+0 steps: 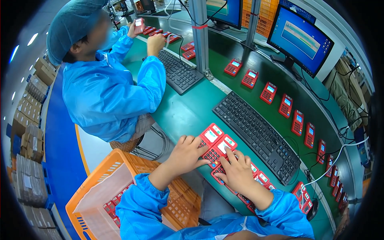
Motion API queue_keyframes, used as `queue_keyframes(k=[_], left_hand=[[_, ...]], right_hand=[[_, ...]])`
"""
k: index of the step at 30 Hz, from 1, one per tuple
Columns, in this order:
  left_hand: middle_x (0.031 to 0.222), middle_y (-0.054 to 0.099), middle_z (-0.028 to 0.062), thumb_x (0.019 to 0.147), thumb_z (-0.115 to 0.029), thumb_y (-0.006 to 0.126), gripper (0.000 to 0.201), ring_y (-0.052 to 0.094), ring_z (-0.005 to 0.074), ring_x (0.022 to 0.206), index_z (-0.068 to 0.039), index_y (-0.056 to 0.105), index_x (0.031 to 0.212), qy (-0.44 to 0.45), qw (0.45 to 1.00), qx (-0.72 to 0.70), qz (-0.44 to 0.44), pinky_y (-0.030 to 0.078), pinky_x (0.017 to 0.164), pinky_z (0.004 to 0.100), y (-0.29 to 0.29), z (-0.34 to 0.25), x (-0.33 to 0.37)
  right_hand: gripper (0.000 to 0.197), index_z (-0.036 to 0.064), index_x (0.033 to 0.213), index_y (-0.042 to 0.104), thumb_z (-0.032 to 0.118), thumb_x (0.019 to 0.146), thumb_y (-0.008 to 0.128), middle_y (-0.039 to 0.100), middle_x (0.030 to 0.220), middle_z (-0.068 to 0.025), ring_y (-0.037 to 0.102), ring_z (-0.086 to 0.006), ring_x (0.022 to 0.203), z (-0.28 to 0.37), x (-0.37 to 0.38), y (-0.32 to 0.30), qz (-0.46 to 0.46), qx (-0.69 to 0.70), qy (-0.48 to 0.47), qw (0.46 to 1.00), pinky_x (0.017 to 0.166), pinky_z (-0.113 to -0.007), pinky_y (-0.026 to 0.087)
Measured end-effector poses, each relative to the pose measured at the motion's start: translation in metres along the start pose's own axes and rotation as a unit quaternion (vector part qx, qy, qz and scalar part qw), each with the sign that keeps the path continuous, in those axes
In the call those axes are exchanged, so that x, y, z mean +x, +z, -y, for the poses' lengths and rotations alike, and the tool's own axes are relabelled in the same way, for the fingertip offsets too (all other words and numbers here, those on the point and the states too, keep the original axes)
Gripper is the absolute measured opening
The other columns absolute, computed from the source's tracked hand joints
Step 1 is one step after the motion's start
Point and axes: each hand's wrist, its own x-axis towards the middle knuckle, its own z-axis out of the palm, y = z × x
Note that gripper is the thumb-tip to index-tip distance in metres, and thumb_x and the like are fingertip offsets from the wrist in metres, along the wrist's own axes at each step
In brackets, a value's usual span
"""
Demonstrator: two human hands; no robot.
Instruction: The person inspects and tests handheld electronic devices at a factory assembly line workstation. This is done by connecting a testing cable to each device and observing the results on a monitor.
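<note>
Two red handheld payment terminals with screens and keypads lie side by side on the green bench in front of me. My left hand [186, 154] is closed around the left edge of the farther-left payment terminal [211, 134], its thumb by the lower keys. My right hand [242, 174] lies over the other payment terminal [212, 157], fingers apart, one fingertip at its screen. Its palm partly hides more red terminals [262, 178] lined up along the bench's near edge. Just beyond my hands lies a black keyboard [256, 136].
A curved row of red terminals [268, 93] stands on the dark green strip beyond the keyboard, below a monitor [301, 40]. An orange crate [180, 196] with red devices inside stands at my left. A co-worker [112, 92] in blue holds a red terminal [139, 25]. Cables hang at right.
</note>
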Motion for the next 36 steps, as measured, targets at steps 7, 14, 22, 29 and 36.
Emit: queue_keyframes(k=[7,14,22,29,36], left_hand=[[0.094,0.049,0.0079,0.074,-0.045,0.064,0.045,0.045,0.0245,0.09,-0.013,0.064,0.105,0.007,1.0,0.004,-0.017,0.034,0.078,0.0364,0.0011,0.0034,-0.0006],[0.092,0.048,0.0079,0.075,-0.047,0.063,0.046,0.045,0.0245,0.088,-0.013,0.064,0.106,0.011,1.0,0.011,-0.012,0.034,0.077,0.0367,-0.0011,0.0045,0.0003],[0.092,0.048,0.0079,0.075,-0.047,0.063,0.047,0.045,0.0241,0.089,-0.013,0.064,0.106,0.005,1.0,0.015,-0.004,0.034,0.078,0.0363,-0.0008,0.0033,0.0005],[0.093,0.049,0.0081,0.074,-0.046,0.064,0.047,0.045,0.024,0.089,-0.013,0.064,0.107,-0.002,1.0,0.01,0.01,0.034,0.079,0.0362,-0.0046,0.0035,0.0013],[0.094,0.049,0.0085,0.074,-0.046,0.064,0.047,0.045,0.0243,0.09,-0.012,0.063,0.107,-0.006,1.0,0.0,0.009,0.034,0.078,0.0361,-0.0051,0.0068,0.0003]], right_hand=[[0.055,0.0104,0.11,0.058,0.043,0.068,0.071,0.044,0.129,-0.0116,0.041,-0.029,0.112,0.0023,0.0004,0.002,-0.016,-0.006,0.001,1.0,0.088,-0.044,0.033],[0.056,0.0104,0.111,0.057,0.042,0.067,0.072,0.045,0.128,-0.0116,0.042,-0.029,0.112,0.0037,0.0025,-0.0011,-0.008,0.001,0.007,1.0,0.088,-0.043,0.034],[0.056,0.0106,0.112,0.057,0.043,0.068,0.071,0.044,0.129,-0.0117,0.041,-0.029,0.113,0.0028,0.0015,0.0004,-0.002,-0.007,0.009,1.0,0.088,-0.043,0.034],[0.056,0.0107,0.112,0.057,0.043,0.069,0.071,0.044,0.13,-0.0115,0.041,-0.0288,0.114,0.0041,0.0031,-0.0009,-0.001,-0.009,0.01,1.0,0.089,-0.043,0.033],[0.055,0.0104,0.113,0.057,0.043,0.07,0.07,0.044,0.13,-0.0118,0.041,-0.0284,0.114,0.0063,0.0055,-0.0037,0.014,-0.001,0.016,1.0,0.09,-0.043,0.033]])
